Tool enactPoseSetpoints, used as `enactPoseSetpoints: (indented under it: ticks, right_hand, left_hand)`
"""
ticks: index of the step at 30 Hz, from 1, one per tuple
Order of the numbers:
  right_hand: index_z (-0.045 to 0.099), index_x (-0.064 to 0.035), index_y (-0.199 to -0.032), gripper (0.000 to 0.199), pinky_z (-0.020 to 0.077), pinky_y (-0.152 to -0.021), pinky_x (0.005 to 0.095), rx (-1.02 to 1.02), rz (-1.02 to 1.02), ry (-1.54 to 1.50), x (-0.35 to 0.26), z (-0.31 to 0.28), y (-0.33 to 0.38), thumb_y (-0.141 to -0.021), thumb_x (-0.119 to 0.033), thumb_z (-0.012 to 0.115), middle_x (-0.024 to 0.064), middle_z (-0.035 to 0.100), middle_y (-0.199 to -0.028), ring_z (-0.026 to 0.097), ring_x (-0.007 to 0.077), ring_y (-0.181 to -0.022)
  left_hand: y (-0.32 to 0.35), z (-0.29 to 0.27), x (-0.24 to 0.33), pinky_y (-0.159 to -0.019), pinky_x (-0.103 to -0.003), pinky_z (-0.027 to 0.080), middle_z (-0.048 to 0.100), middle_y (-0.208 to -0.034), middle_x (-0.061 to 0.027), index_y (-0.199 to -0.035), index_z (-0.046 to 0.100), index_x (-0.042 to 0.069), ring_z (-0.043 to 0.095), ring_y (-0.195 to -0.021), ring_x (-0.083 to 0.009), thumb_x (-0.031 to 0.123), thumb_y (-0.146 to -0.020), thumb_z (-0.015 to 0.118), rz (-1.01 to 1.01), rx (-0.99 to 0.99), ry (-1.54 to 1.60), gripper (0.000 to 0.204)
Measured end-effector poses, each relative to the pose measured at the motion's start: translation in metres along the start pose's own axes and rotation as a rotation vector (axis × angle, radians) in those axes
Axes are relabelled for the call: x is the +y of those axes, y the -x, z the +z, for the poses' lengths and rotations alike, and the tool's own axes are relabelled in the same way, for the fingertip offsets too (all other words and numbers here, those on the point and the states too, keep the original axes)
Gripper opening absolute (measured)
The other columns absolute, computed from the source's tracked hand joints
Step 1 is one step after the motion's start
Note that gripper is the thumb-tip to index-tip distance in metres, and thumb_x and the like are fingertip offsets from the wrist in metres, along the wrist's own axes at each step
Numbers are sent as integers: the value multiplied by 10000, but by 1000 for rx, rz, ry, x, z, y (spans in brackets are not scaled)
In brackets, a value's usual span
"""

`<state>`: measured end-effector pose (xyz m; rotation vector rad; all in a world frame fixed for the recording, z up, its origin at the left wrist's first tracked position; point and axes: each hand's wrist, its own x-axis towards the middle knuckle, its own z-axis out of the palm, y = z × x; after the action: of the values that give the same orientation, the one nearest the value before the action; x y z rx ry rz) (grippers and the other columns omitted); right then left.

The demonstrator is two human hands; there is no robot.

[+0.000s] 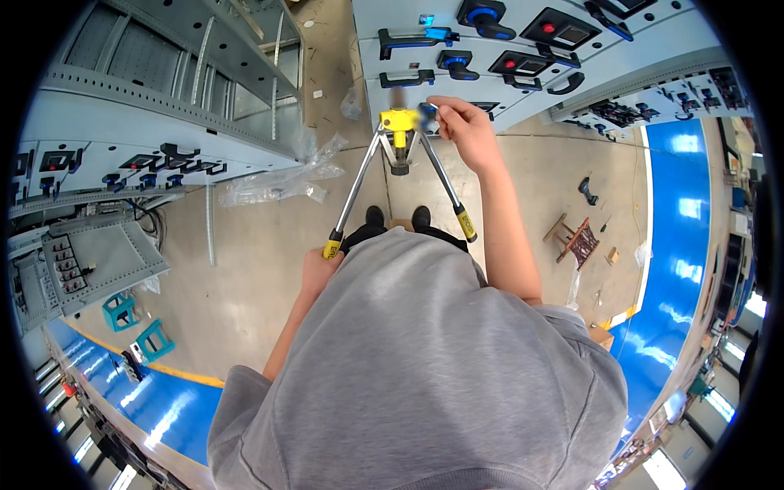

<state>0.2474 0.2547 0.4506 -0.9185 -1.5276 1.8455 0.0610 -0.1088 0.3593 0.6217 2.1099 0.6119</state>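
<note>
Workshop floor (245, 318), pale beige, ran between grey cabinets: front cabinet (384, 16) ahead of me, set with black-and-blue handles; left cabinet (220, 147) off to one side, crumpled clear plastic (282, 184) lying near it. Blue floor strip (678, 212) along the right; one teal stool (120, 312) well away at lower left.

Yellow-headed two-handled tool (398, 122) was out before me, head toward the front cabinet; could not judge whether they touched. Silver arms splayed wide, back toward my body.

Left hand (315, 268) was wrapped round the left grip (332, 244), low beside my leg, probably to steady the whole tool from that end. Right grip (465, 224) had no hand on it and stuck out past my right shoe (420, 217), likely because the right hand (459, 126) was wanted up at the head. That hand was raised just beside it, thumb and fingertips drawn close. Blur there; could not tell whether they grasped anything.

Dark power tool (587, 191) lay on the floor to my right, well apart from my feet, perhaps put aside to spare my footing
</note>
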Motion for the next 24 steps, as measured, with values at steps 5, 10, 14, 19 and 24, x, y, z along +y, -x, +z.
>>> enactPoseSetpoints:
  ticks: [5,10,14,19,24]
  right_hand:
    - [670,7,-1317,303,449,-686,228,-52,-46,-32,-13,-5,-24,-1075,-117,535,-4,594,-895,512,90,-742]
    - [621,4,-1310,283,489,-737,248,26,-50,-5,-22,-4,-28,-1077,-130,531,26,651,-954,603,116,-849]
    - [577,4,-1314,287,530,-807,284,42,-72,-243,-13,6,-36,-1065,-141,567,78,700,-1025,681,183,-977]
    - [589,19,-1284,287,593,-827,355,38,28,-447,-20,20,-36,-1046,-141,602,109,701,-996,711,243,-953]
    - [601,35,-1263,282,625,-798,380,28,32,-487,-16,16,-40,-1036,-134,612,98,683,-928,721,250,-882]
  left_hand:
    - [5,-8,10,-611,-441,485,657,-689,-224,-878,702,-54,647,-614,-350,274,-876,750,68,-26,-62,331]
    - [12,-12,22,-615,-436,481,662,-704,-221,-899,714,-37,642,-623,-351,261,-892,750,71,-22,-41,300]
    - [13,-13,27,-613,-439,476,657,-705,-222,-909,718,-28,636,-627,-356,258,-902,742,58,-24,-47,287]
    - [11,-12,29,-616,-448,478,653,-718,-237,-913,718,-22,635,-641,-380,262,-906,734,66,-33,-68,284]
    - [9,-8,27,-622,-461,484,659,-740,-253,-914,721,-16,645,-667,-414,260,-901,732,83,-24,-70,277]
